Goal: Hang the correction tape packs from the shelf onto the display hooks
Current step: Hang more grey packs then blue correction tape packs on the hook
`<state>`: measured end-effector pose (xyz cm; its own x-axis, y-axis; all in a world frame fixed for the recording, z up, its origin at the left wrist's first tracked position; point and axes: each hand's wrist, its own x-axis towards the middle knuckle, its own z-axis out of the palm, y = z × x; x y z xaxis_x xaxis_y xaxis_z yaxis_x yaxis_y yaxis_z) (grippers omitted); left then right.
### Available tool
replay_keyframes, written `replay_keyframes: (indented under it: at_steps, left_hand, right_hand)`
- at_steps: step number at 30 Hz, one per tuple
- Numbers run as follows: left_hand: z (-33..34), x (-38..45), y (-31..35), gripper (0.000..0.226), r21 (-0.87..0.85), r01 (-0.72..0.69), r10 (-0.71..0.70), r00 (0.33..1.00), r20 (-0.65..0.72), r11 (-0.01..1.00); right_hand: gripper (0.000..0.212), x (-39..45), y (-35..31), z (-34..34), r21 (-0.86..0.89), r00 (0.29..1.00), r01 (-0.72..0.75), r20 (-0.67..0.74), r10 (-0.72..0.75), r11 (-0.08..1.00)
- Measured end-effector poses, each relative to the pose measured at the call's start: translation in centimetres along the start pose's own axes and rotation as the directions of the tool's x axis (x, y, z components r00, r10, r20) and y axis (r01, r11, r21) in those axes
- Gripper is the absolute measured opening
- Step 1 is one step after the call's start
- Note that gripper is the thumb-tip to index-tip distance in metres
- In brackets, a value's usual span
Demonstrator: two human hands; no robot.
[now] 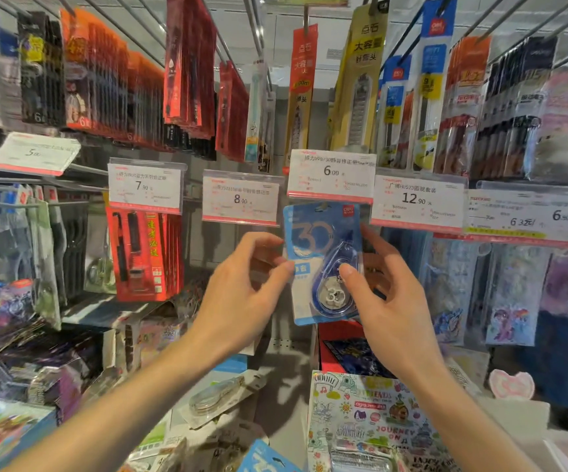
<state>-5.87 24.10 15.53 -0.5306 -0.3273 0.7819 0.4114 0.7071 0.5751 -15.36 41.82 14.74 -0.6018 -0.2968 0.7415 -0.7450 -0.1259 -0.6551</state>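
Head: both hands pinch pack (pixel 323 264) edges — hook apparently hidden.

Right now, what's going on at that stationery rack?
A person is holding one blue correction tape pack up with both bare hands, the left hand on its left edge and the right hand on its right side. The pack's top sits just under the 6.00 price tag; whether its hole is on a hook cannot be told. More packs lie on the shelf below.
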Motion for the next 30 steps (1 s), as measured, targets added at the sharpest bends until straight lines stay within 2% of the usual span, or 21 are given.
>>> replay_keyframes:
  at_steps: [2, 6, 11, 16, 21, 26, 30]
  left_hand:
    - [1.2, 0.1, -0.7, 0.028, -0.054, -0.007, 0.007, 1.000, 0.001, 0.999]
    - [3.1, 0.3, -2.2, 0.034, -0.033, -0.047, 0.045, 0.998, -0.045, 0.998]
    - [4.4, 0.8, -3.4, 0.040, 0.002, -0.035, 0.035, 0.996, -0.088, 0.999]
    - [5.4, 2.1, -5.1, 0.037, 0.068, 0.128, -0.128, 0.992, 0.004, 0.990]
    - [5.3, 3.7, -5.6, 0.063, -0.056, 0.171, -0.166, 0.983, 0.083, 0.984]
    - [5.4, 3.9, -5.7, 0.066, -0.104, 0.202, -0.187, 0.973, 0.134, 0.974]
    - [4.4, 3.8, -5.1, 0.057, -0.093, 0.209, -0.197, 0.973, 0.116, 0.974]
  right_hand:
    - [0.051, 0.1, 0.3, 0.3, -0.025, 1.000, -0.002, -0.001, 0.002, 1.000]
    - [0.055, 0.5, 1.2, 0.6, -0.078, 1.000, 0.004, -0.026, -0.006, 0.997]
    - [0.047, 1.6, 2.3, 1.4, -0.131, 0.998, -0.034, -0.054, 0.028, 0.991]
    - [0.038, 3.4, 4.3, 3.1, -0.058, 0.988, -0.148, -0.044, 0.145, 0.987]
    - [0.055, 4.6, 5.7, 4.1, -0.099, 0.979, -0.204, -0.045, 0.200, 0.974]
    - [0.063, 5.1, 5.9, 3.8, -0.152, 0.971, -0.239, -0.016, 0.240, 0.959]
    - [0.055, 4.5, 5.2, 2.6, -0.113, 0.956, -0.286, 0.037, 0.292, 0.952]
